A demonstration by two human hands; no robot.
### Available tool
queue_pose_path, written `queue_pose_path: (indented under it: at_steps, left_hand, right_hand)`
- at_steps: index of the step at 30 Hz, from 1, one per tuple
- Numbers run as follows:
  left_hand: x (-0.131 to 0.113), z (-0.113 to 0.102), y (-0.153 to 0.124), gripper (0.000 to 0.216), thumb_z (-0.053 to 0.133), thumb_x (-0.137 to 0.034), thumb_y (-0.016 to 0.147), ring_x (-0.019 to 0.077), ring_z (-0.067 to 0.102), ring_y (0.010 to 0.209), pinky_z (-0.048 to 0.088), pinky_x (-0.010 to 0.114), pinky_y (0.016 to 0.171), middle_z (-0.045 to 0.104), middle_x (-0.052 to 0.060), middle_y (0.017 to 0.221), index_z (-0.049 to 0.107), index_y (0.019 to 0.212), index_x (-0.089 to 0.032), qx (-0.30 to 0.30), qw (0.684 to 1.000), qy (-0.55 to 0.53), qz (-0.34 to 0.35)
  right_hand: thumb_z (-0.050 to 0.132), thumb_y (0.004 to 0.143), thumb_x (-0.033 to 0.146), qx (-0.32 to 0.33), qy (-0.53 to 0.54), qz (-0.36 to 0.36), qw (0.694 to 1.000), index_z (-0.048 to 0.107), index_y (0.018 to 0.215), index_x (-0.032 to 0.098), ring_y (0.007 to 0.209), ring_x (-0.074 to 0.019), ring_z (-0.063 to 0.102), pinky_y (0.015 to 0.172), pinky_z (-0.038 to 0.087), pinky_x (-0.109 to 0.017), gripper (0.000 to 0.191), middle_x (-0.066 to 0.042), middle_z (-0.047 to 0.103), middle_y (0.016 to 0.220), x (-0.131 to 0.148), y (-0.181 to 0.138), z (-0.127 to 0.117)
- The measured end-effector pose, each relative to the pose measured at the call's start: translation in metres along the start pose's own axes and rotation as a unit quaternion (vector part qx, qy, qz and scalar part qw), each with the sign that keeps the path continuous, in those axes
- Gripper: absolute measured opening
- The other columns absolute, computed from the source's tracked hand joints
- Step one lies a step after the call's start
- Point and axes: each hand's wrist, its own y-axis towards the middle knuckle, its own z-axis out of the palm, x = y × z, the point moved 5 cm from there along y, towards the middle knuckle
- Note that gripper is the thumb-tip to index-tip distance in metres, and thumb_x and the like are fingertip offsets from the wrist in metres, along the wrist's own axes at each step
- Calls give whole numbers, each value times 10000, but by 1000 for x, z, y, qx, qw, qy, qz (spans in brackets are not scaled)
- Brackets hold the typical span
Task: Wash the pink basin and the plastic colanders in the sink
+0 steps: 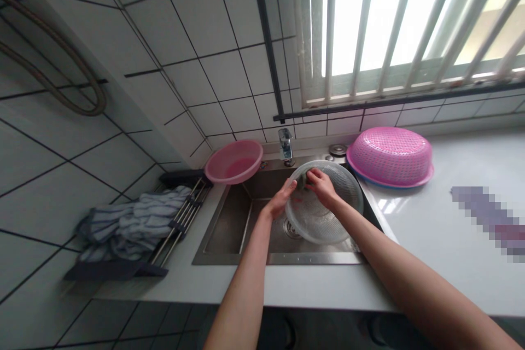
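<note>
A translucent white colander (328,224) is tilted over the steel sink (229,224), its perforated inside facing me. My left hand (280,199) grips its left rim, thumb on the inner side. Inside, near the upper left wall, my right hand (321,185) is closed on a small green scouring pad (302,180), pressed against the mesh. The fingers partly hide the pad, so its full shape does not show.
Behind the sink stands a chrome faucet (286,145). A pink basin (235,164) rests at the back left corner, and an upturned pink basket (394,153) on the right counter. Striped cloth (139,219) lies on a rack at left. A blurred patch (488,216) covers something at right.
</note>
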Motion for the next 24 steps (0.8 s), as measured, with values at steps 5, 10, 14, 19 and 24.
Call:
queue_pose_path:
  at_steps: [5,10,14,19,24]
  left_hand:
    - [-2,3,1,773,747,-676,880,303,655,1194,552,420,987,687,124,1324,555,1495,-249,8,999,-4,35]
    - [-1,-6,5,691,737,-685,882,305,614,1287,475,422,1120,703,122,1325,656,1370,-203,-30,997,15,69]
    - [-2,-3,3,730,743,-672,882,280,678,1132,548,426,1008,691,117,1336,604,1455,-242,-16,999,9,47]
    - [0,2,1,909,726,-756,842,239,707,900,595,403,808,668,151,1317,475,1564,-263,0,1000,4,-7]
    - [2,-4,6,815,720,-722,872,280,687,1120,577,395,947,680,131,1366,552,1514,-248,-3,999,14,45]
  right_hand:
    - [772,771,539,55,-80,-20,995,634,816,224,791,-176,528,760,471,-297,347,2,613,826,-1,0,3]
    - [781,793,542,234,-119,43,964,716,904,210,768,-178,541,715,443,-300,356,-24,666,868,-22,-21,40]
    - [762,784,558,76,-57,3,995,641,852,233,813,-188,557,762,479,-305,353,-8,633,859,-9,-3,17]
    - [734,744,547,-123,-3,-67,990,586,849,248,871,-201,550,802,498,-311,350,-11,616,896,11,13,-25]
    - [757,816,507,164,-85,31,982,686,922,204,844,-189,562,781,486,-329,329,-31,664,924,-9,-12,20]
